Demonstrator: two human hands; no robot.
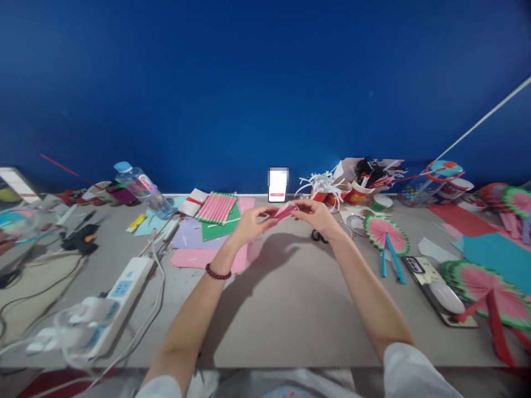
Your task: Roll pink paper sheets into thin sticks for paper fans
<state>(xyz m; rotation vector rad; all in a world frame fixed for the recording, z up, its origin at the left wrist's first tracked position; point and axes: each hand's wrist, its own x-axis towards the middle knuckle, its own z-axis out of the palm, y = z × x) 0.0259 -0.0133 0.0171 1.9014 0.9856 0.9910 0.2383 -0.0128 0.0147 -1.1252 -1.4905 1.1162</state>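
Between my two hands, above the middle of the table, is a small piece of folded pink paper [284,211] with a bit of green at its edge. My left hand [249,225] pinches its left end between thumb and fingers, and a dark red bead bracelet sits on that wrist. The right end is pinched by my right hand [318,217]. Just below the right hand lie black scissor handles [317,236], partly hidden by the wrist. To the left of my left hand, a pleated pink paper [217,208] with green edges rests on green and pink sheets.
A lit phone [277,185] leans against the blue wall. Behind my right hand stand red cups [357,193] of tools and white paper strips. Watermelon-coloured paper fans [381,234] and a phone with a mouse [446,297] lie right. A bottle [145,185] and a power strip [124,298] are left.
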